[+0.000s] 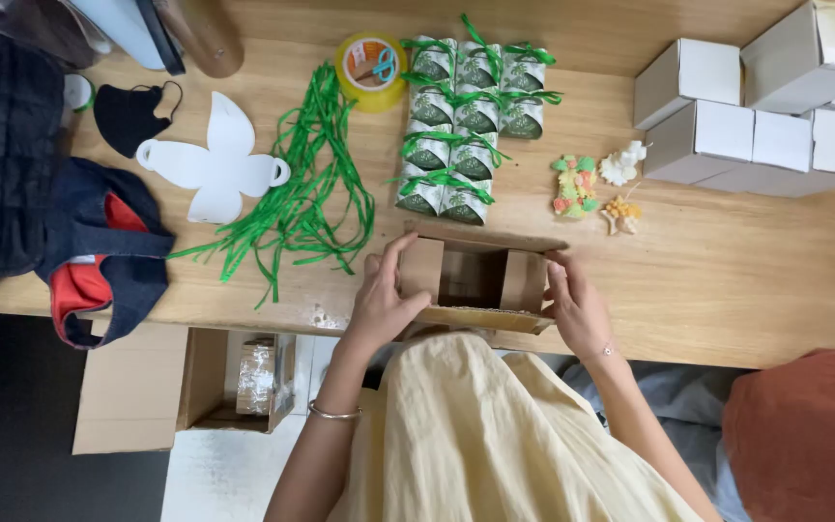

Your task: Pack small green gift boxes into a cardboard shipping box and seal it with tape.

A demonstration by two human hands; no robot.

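Both hands were on a small brown cardboard box (pixel 473 280) that sat open at the near edge of the wooden table (pixel 727 280). The left hand (pixel 382 300) curled round the box's left end, thumb up along the side flap and fingers bent over it, with a thin silver bangle (pixel 333 413) on that wrist. The right hand (pixel 577 307) lay flatter against the right end, fingers pressed together on the flap, clasping it. The box's flaps stood up, dull and matte.

Just beyond it were rows of small green-patterned favour packets (pixel 466 121), each tied with glossy green ribbon. A loose tangle of the same green ribbon strips (pixel 302 184) sprawled to their left, beside a flat white die-cut card blank (pixel 213 159). Plain white cartons (pixel 756 116) were stacked at the far right.
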